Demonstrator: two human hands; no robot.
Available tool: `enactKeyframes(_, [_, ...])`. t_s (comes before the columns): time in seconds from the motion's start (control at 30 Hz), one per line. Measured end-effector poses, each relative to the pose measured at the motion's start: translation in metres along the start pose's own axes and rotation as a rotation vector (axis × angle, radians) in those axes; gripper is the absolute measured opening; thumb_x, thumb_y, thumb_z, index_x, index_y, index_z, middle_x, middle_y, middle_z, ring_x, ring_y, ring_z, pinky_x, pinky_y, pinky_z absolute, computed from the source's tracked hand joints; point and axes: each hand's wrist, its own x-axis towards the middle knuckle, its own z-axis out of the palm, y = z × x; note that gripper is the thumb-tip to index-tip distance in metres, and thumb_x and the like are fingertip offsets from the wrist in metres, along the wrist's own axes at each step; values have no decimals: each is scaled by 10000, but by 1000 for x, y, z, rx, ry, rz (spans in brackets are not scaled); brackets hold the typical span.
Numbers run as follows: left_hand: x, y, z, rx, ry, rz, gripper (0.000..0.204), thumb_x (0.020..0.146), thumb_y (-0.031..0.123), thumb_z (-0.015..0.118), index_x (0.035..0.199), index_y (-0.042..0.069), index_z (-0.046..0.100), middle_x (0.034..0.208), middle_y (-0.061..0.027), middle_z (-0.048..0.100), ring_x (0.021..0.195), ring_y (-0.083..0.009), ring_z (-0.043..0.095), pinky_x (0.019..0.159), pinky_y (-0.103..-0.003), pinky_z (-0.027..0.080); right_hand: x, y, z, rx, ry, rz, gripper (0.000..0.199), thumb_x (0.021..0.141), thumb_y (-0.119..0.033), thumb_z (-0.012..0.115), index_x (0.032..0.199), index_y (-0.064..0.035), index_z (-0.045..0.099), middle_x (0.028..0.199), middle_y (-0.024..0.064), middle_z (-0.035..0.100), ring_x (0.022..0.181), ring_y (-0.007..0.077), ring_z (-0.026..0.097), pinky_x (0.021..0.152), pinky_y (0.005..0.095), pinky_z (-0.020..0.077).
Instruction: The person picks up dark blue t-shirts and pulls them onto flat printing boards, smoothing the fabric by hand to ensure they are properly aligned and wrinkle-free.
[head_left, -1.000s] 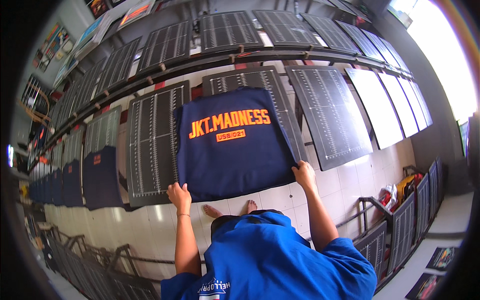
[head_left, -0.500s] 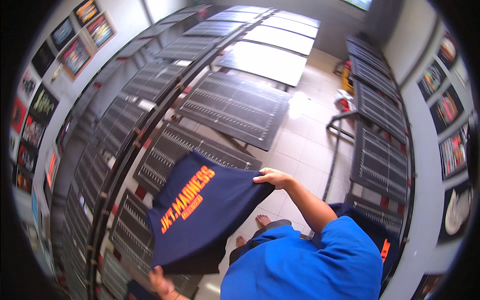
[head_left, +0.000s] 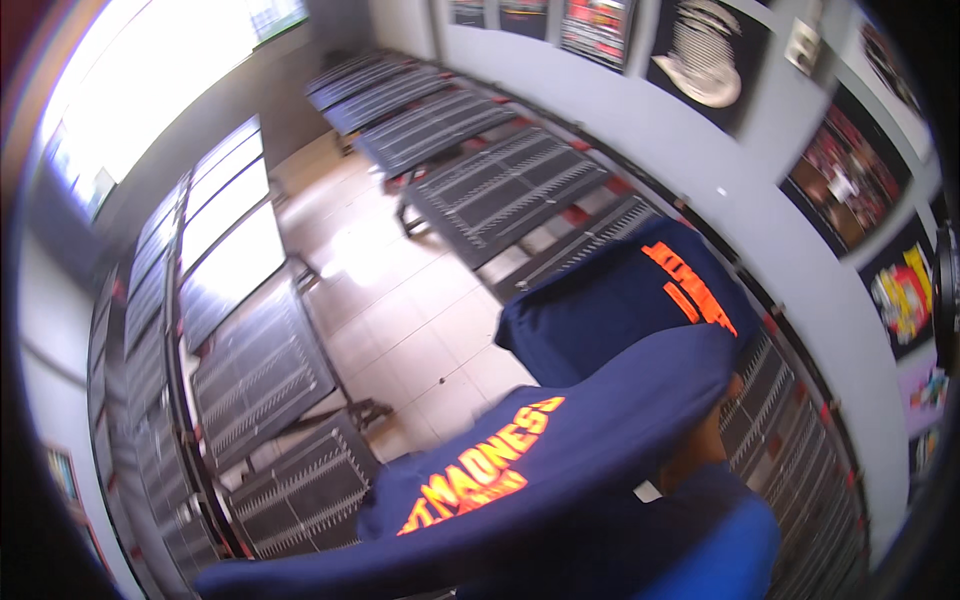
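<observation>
A navy cloth panel (head_left: 590, 420) with orange lettering hangs stretched and curved in front of me, its near edge sweeping down to the lower left. At its right end, my right hand (head_left: 735, 386) grips the cloth; most of the fingers are hidden behind the fabric. My left hand is not in view. Just beyond, a second navy cloth panel (head_left: 570, 315) with orange print lies draped over a board in the right-hand row, close to the held one.
Black slatted printing boards (head_left: 505, 185) run along the right wall, and another row of boards (head_left: 262, 372) stands on the left. A tiled floor aisle (head_left: 400, 340) lies between them. Framed prints (head_left: 708, 62) hang on the right wall; a bright window (head_left: 160, 90) is at the far left.
My view has swung to the right. The held cloth has moved from over the left-hand boards toward the right row. My left hand has gone out of sight.
</observation>
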Motion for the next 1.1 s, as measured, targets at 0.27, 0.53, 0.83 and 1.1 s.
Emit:
enactKeyframes(0.27, [198,-230,165,-163,-397,-389,408,901,211,590,1237,-10,520,1141,-124,607,1057,-215,585,960,-341,444,-99,-152,-24,-880,786,-374,437,830,-180,654,1197,42,572,1175,134,598,1056,193,567,929,317,422])
enactKeyframes(0.53, [252,-508,465,554,-966,217,370,958,217,458,1203,-39,562,1257,-149,571,1143,-244,561,995,-358,424,-59,-226,-65,-1110,1374,-249,412,881,-198,601,1210,49,579,1212,135,586,1104,184,551,975,292,393])
enactKeyframes(0.83, [241,-577,626,-453,-919,-1270,180,924,130,545,988,-15,628,898,-132,689,734,-217,686,664,-303,575,20,-272,-72,-521,1070,-224,259,956,-167,492,1103,15,603,1070,135,663,957,224,656,873,360,521])
enactKeyframes(1.1, [233,-581,523,233,-1103,-863,547,879,150,579,1363,-53,422,1280,-157,545,1150,-200,533,1007,-289,379,-38,-159,4,-658,1764,-66,236,838,-247,663,978,-58,649,941,60,653,840,176,632,792,323,506])
